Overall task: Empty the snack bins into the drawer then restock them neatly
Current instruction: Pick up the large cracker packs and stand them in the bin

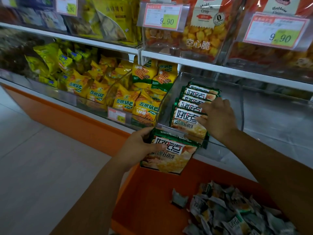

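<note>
Head view: the clear bin [233,92] sits on the lower display tier, and all positions below are given relative to it. Inside the bin, against its left wall, a row [188,114] of green-edged snack packs stands overlapped from front to back, with the printed faces toward the camera. The right hand [218,119] reaches into the bin from the front with its fingers extended and slightly spread, holding nothing. Its fingertips [205,106] touch the right ends of the packs in the row. The left hand [140,146] is just in front of the bin's front lip, near its left corner. Its fingers and thumb are curled round a stack [169,155] of the same packs, and the thumb lies across the top pack's face. Whether the stack touches the lip cannot be determined. Below and in front of the bin, the orange drawer [152,197] stands open. A loose pile [237,216] of similar packs lies in the drawer's right part, and a single pack [179,199] lies just left of the pile. Left of the bin, a neighbouring compartment holds yellow packs [144,106] and carries a price tag [116,117] on its front. Above the bin, a white shelf [203,65] carries clear tubs [199,39] of orange crisps.
</note>
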{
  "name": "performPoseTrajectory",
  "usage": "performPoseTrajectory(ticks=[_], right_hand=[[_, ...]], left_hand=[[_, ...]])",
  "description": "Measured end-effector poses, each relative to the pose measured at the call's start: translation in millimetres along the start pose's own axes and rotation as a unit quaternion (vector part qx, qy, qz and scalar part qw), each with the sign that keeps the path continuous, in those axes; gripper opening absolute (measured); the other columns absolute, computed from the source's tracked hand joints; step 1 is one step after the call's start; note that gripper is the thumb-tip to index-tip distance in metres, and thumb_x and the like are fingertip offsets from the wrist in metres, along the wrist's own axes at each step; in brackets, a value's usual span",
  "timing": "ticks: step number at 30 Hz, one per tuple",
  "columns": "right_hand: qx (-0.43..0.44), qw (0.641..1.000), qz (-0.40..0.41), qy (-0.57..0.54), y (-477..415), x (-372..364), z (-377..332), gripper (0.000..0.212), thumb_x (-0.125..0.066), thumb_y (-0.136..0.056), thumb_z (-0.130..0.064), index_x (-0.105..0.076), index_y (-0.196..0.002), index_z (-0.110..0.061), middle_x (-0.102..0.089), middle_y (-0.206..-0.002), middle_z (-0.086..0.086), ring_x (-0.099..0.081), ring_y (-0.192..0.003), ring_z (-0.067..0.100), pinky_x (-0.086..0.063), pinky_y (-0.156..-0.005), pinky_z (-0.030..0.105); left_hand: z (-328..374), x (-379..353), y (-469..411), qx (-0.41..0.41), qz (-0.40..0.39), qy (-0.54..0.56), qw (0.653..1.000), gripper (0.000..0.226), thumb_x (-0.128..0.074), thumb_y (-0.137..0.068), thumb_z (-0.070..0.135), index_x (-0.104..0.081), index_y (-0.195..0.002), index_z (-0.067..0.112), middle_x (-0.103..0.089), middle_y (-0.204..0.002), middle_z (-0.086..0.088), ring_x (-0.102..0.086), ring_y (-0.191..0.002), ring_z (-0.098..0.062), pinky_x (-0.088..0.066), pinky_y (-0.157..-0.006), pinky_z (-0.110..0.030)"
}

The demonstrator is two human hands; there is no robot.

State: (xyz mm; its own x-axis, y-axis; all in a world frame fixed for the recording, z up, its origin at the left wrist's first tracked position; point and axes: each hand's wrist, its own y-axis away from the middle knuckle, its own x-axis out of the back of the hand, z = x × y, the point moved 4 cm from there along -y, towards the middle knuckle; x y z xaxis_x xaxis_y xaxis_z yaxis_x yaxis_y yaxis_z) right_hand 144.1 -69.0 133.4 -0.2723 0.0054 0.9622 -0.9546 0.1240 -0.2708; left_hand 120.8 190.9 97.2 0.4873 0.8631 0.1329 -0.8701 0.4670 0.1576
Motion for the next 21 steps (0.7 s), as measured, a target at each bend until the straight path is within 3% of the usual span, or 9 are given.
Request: performPoseTrajectory(ticks=[2, 4, 6, 8, 11, 14, 15, 17, 21], right_hand=[[0.044, 0.991, 0.029, -0.125, 21.6, 24.4, -15.6, 0.045, -0.056, -0.091, -0.049, -0.058, -0.128, -0.024, -0.054, -0.113, 0.005, -0.048, -0.109, 0.026, -0.039, -0.089, 0.035], [0.086, 0.94, -0.114, -0.31, 53.9, 41.6, -37.0, 0.049, -0.044, -0.09, -0.056, -0.05, -0.134, -0.035, -0.052, -0.115, -0.018, -0.05, -0.109, 0.003, -0.038, -0.088, 0.022], [0.097, 0.893, -0.242, -0.367, 83.1, 47.9, -45.5, 0.054, -0.042, -0.087, -0.058, -0.035, -0.14, -0.049, -0.036, -0.124, -0.04, -0.039, -0.109, -0.021, -0.033, -0.091, 0.01], [0.105, 0.9, -0.225, -0.359, 89.7, 54.5, -36.4, 0.047, -0.048, -0.089, -0.051, -0.034, -0.133, -0.056, -0.031, -0.119, -0.047, -0.041, -0.096, -0.03, -0.037, -0.081, 0.0], [0.079, 0.925, -0.115, -0.354, 76.6, 80.4, -15.8, 0.036, -0.055, -0.092, -0.036, -0.043, -0.12, -0.055, -0.051, -0.111, -0.032, -0.053, -0.09, -0.019, -0.044, -0.072, 0.003], [0.069, 0.95, -0.035, -0.303, 61.1, 97.4, 1.3, 0.038, -0.057, -0.092, -0.034, -0.05, -0.128, -0.046, -0.06, -0.118, -0.014, -0.061, -0.092, 0.003, -0.047, -0.074, 0.019], [0.067, 0.958, -0.018, -0.28, 56.2, 97.1, 4.8, 0.04, -0.057, -0.093, -0.034, -0.049, -0.131, -0.042, -0.06, -0.122, -0.008, -0.061, -0.095, 0.01, -0.048, -0.076, 0.024], [0.07, 0.967, 0.009, -0.246, 48.0, 91.0, 6.4, 0.042, -0.056, -0.094, -0.033, -0.047, -0.134, -0.039, -0.059, -0.126, -0.002, -0.061, -0.097, 0.016, -0.048, -0.078, 0.029], [0.078, 0.972, -0.03, -0.219, 36.8, 48.5, 1.6, 0.043, -0.055, -0.096, -0.028, -0.046, -0.138, -0.033, -0.054, -0.133, 0.004, -0.057, -0.107, 0.021, -0.043, -0.081, 0.028]], left_hand=[[8.9, -0.1, -0.7, -0.008, -0.001, 0.015, 1.0, 0.047, -0.079, -0.066, 0.035, -0.068, -0.111, 0.025, -0.073, -0.109, 0.005, -0.068, -0.103, -0.015, -0.054, -0.093, -0.042], [15.7, 1.0, -2.4, -0.012, -0.003, 0.036, 0.999, 0.043, -0.079, -0.066, 0.035, -0.069, -0.107, 0.026, -0.073, -0.108, 0.004, -0.069, -0.102, -0.016, -0.054, -0.092, -0.044], [23.3, -2.4, -4.1, -0.021, -0.007, 0.042, 0.999, 0.042, -0.079, -0.067, 0.034, -0.07, -0.107, 0.024, -0.074, -0.107, 0.0, -0.07, -0.1, -0.02, -0.056, -0.088, -0.045], [32.7, -10.4, -4.7, -0.031, -0.009, 0.035, 0.999, 0.039, -0.077, -0.074, 0.029, -0.068, -0.111, 0.022, -0.073, -0.107, -0.002, -0.07, -0.096, -0.021, -0.059, -0.08, -0.04], [45.1, -16.8, -9.1, -0.073, 0.037, 0.027, 0.996, 0.045, -0.075, -0.081, 0.03, -0.06, -0.123, 0.028, -0.066, -0.123, 0.005, -0.067, -0.102, -0.018, -0.056, -0.058, -0.029], [39.9, -10.0, -24.3, -0.091, 0.131, -0.096, 0.983, 0.084, -0.08, -0.072, 0.043, -0.036, -0.144, 0.04, -0.028, -0.156, 0.006, -0.037, -0.139, -0.032, -0.046, -0.1, -0.055], [34.2, -9.0, -29.1, -0.091, 0.144, -0.134, 0.976, 0.091, -0.081, -0.074, 0.041, -0.03, -0.149, 0.035, -0.022, -0.158, 0.005, -0.028, -0.143, -0.03, -0.037, -0.109, -0.051], [24.4, -12.3, -35.3, -0.099, 0.139, -0.191, 0.967, 0.094, -0.082, -0.075, 0.037, -0.029, -0.151, 0.024, -0.028, -0.153, 0.0, -0.024, -0.143, -0.023, -0.03, -0.106, -0.034], [7.0, -15.1, -44.0, -0.104, 0.154, -0.278, 0.942, 0.105, -0.084, -0.071, 0.039, -0.021, -0.154, 0.021, -0.033, -0.153, -0.003, -0.025, -0.142, -0.024, -0.031, -0.106, -0.036]])
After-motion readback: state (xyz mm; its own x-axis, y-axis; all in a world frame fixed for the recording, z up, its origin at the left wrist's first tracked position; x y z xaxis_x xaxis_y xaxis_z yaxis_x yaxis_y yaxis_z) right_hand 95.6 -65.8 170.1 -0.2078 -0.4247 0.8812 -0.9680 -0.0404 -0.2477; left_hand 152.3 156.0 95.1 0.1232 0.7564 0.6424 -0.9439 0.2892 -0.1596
